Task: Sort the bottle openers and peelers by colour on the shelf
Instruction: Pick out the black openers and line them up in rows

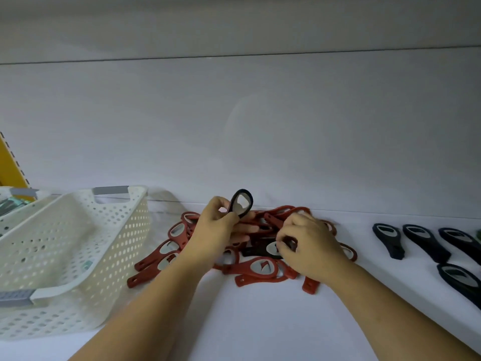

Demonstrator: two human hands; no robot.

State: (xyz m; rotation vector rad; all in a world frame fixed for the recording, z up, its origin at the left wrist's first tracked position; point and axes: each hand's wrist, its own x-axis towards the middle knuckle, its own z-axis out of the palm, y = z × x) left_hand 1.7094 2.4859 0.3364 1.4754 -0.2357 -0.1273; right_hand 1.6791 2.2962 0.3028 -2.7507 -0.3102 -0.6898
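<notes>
A heap of several red bottle openers point(256, 268) lies on the white shelf point(260, 321) in the middle of the view. My left hand point(217, 230) holds a black bottle opener point(242, 203) upright above the heap, fingers curled round its handle. My right hand point(308, 246) reaches into the heap and pinches another black bottle opener point(263, 250) that lies among the red ones. To the right, several dark blue-black openers point(387, 239) lie side by side on the shelf.
A cream perforated basket point(78, 246) stands tilted at the left, with a second basket behind it holding some teal items point(10, 204). A yellow shelf upright point(10, 165) rises at far left. The grey back wall stands close behind the heap.
</notes>
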